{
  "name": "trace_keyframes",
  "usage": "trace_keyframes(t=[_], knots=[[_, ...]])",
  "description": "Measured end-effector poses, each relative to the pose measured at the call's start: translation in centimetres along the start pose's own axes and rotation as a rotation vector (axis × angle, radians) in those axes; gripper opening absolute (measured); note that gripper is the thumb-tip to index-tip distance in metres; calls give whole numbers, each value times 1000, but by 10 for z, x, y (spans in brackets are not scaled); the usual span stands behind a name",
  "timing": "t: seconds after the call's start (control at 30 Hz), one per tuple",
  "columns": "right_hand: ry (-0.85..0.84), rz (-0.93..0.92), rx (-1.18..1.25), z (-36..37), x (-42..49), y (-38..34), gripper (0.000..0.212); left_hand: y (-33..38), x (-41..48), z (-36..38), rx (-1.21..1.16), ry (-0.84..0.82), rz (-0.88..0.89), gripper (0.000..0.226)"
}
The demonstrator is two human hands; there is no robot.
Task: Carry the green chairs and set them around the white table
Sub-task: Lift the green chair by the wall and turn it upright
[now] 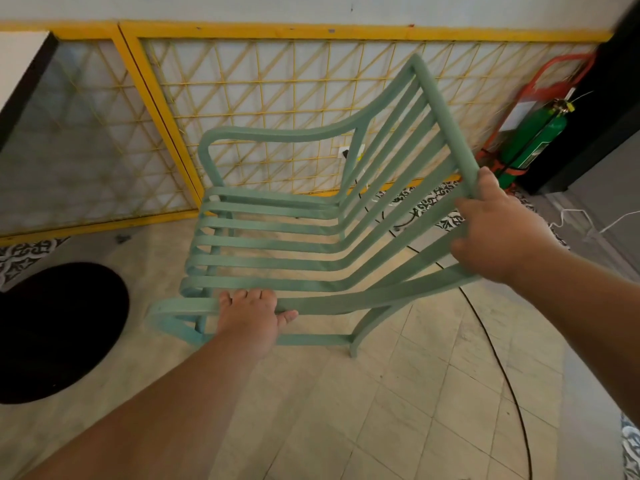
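Gripping the green chair with both hands: left hand curled round the near armrest; right hand clamped on the backrest's top rail; above tiled floor.

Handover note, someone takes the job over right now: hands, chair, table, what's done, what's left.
Left hand: grips the green chair by its near armrest.
Right hand: fingers curled round the side rail of the chair's back.
Chair: tilted, in front of the yellow lattice fence. Cannot tell whether its feet are off the floor.
White table: only a corner shows, upper left.
Done: chair in hand.
Left: carry it to the table and set it down, minding the black cable on the floor. Other chairs are not in view.
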State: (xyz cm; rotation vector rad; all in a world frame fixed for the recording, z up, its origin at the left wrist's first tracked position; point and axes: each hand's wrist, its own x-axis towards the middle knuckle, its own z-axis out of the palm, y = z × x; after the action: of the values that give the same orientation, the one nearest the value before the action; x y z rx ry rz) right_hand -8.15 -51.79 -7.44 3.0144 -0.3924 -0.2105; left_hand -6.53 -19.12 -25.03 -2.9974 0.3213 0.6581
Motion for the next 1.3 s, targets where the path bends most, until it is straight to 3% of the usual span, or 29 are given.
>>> trace_keyframes(t=[0.13, 0.27, 0.4, 0.53, 0.7, 0.83, 1.3], knots=[[-40, -9, -73, -3, 2, -1, 51, -4, 2, 0, -29, -17, 19, 63], [-31, -35, -361, 2, -7, -7, 71, -14, 0, -6, 7, -29, 90, 70], [-67, -145, -329, 13, -22, -40, 86, -29, 0, -10, 46, 121, 147, 80], [-240, -285, -282, 61, -35, -65, 77, -35, 8, -12, 73, 48, 112, 78], [-144, -320, -326, 77, -29, -70, 53, -42, 8, -4, 56, -6, 108, 53], [-127, -320, -343, 85, -23, -70, 55, -41, 7, 1, 3, 78, 100, 48], [-96, -342, -331, 89, -11, -64, 54, -33, 9, 4, -15, 100, 67, 46]])
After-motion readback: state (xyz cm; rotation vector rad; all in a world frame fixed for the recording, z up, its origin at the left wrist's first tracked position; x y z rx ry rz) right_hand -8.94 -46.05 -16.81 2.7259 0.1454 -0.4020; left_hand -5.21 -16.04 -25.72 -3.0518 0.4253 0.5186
